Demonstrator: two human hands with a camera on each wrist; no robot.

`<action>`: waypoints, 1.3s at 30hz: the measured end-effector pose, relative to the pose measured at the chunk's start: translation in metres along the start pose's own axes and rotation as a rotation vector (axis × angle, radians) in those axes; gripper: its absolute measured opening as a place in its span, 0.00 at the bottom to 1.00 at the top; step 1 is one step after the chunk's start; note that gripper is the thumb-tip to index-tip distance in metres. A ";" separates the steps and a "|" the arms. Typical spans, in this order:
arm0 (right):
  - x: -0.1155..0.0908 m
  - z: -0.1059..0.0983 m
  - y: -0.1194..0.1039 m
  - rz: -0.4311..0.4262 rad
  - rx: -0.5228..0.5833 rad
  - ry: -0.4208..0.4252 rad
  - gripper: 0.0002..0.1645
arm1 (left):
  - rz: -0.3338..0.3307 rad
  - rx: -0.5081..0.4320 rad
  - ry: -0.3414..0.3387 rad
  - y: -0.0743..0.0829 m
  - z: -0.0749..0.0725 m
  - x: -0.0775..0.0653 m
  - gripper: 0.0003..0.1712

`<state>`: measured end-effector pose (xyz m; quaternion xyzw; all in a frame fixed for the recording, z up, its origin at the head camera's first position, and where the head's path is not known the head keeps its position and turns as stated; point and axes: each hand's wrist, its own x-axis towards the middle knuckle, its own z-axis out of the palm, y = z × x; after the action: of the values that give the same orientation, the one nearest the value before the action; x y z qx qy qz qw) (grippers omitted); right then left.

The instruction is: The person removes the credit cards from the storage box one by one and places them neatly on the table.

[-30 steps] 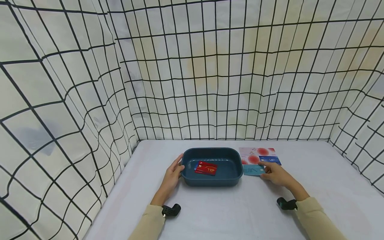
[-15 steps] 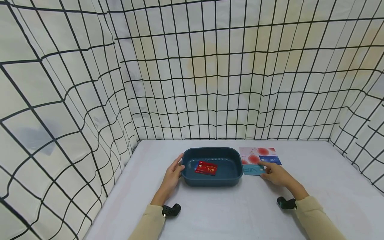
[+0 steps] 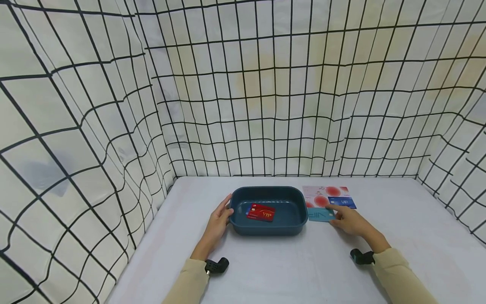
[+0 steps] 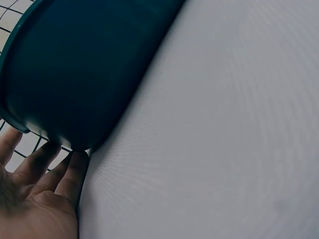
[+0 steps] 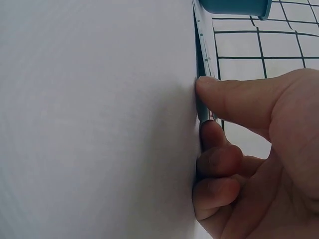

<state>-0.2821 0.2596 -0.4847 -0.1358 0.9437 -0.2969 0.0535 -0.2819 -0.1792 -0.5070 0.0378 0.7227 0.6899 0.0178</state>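
Observation:
On the white table sits a dark blue-green plastic box (image 3: 290,213) with a red VIP card (image 3: 262,212) inside, lying over a mostly hidden blue one. My left hand (image 3: 218,218) rests at the box's left end; in the left wrist view its fairly straight fingers (image 4: 72,179) touch the outer wall. Right of the box lies a teal card (image 3: 319,215). My right hand (image 3: 348,219) holds the right end of this card between thumb (image 5: 224,97) and fingertips, with the other fingers curled against the table.
Behind the teal card lie a blue card (image 3: 343,202) and a pink-and-red printed sheet (image 3: 319,192), partly overlapped by the cards. Black grid netting (image 3: 273,97) over white cloth walls in the table's back and sides.
Both hands and the box stay in place. The lettering on the teal card looks slightly different, as if the card has tilted a little.

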 end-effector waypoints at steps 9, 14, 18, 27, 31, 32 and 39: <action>-0.001 -0.001 -0.001 0.019 -0.008 -0.013 0.35 | 0.006 0.004 0.000 0.001 0.000 0.000 0.31; -0.001 -0.001 -0.003 0.062 0.013 -0.006 0.33 | 0.008 0.003 -0.003 0.000 0.000 0.000 0.31; 0.000 -0.001 -0.003 0.084 0.038 0.002 0.32 | 0.011 0.000 -0.005 0.000 0.000 0.000 0.31; 0.002 0.000 0.001 0.056 0.017 0.033 0.29 | 0.017 -0.011 -0.010 0.000 0.000 -0.001 0.31; 0.001 -0.001 0.000 0.054 0.014 0.037 0.28 | 0.020 -0.010 -0.006 0.002 0.001 -0.002 0.31; 0.001 -0.001 -0.001 0.051 0.009 0.038 0.28 | 0.018 -0.011 -0.004 0.002 0.001 -0.002 0.31; 0.002 -0.001 0.000 0.064 -0.008 0.044 0.27 | 0.019 0.008 -0.008 0.002 0.001 -0.002 0.31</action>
<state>-0.2839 0.2591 -0.4841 -0.0990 0.9497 -0.2941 0.0419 -0.2793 -0.1783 -0.5049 0.0476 0.7248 0.6871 0.0138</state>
